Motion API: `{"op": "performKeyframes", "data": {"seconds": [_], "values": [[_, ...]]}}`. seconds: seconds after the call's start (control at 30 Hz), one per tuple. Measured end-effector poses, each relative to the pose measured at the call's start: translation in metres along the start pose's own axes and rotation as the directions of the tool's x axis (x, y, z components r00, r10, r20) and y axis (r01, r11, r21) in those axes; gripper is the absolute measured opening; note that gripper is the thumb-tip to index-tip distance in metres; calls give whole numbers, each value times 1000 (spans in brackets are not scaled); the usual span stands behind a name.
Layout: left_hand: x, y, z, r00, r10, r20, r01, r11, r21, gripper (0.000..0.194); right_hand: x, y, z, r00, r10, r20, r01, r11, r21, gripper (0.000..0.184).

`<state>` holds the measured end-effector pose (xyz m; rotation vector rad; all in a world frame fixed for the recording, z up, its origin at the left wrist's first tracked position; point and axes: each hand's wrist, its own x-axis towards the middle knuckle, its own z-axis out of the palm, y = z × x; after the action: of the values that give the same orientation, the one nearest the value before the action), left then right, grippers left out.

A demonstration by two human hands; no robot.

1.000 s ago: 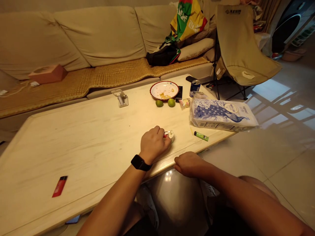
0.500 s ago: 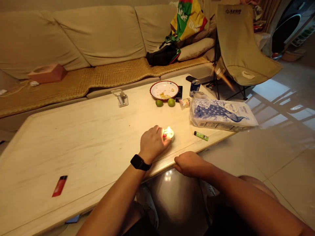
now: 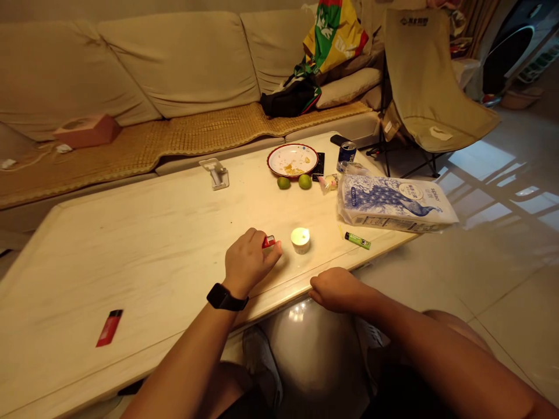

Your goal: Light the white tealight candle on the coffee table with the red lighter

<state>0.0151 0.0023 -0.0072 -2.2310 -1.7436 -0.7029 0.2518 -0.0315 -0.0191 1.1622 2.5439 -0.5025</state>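
Observation:
My left hand (image 3: 248, 262) is shut on a red lighter (image 3: 268, 242), whose top pokes out past my fingers just above the table. A short white candle (image 3: 300, 240) stands a little to the right of that hand, apart from it, and I see no flame on it. My right hand (image 3: 336, 290) rests curled on the near table edge (image 3: 279, 297), holding nothing. A second red lighter (image 3: 109, 327) lies on the pale tabletop (image 3: 144, 256) at the left. A green lighter (image 3: 357, 240) lies to the candle's right.
At the table's far end are a plate with scraps (image 3: 292, 160), two limes (image 3: 294, 182), a drink can (image 3: 346, 155) and a phone stand (image 3: 215, 173). A large peacock-printed tissue pack (image 3: 396, 203) sits at the right edge. A sofa and folding chair stand behind.
My left hand has moved left, away from the candle, with the red lighter still in it. The flame seen at the candle before does not show now.

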Motion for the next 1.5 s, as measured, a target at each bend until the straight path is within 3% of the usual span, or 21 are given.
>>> {"op": "performKeyframes", "data": {"seconds": [0.7, 1.5], "values": [[1, 7, 0, 996, -19, 88, 20, 1000, -19, 35, -1, 1, 1, 1000, -5, -20, 5, 1000, -4, 40], [3, 12, 4, 997, 23, 72, -22, 1000, -10, 32, -2, 2, 3, 999, -31, -17, 31, 1000, 0, 38]]}}
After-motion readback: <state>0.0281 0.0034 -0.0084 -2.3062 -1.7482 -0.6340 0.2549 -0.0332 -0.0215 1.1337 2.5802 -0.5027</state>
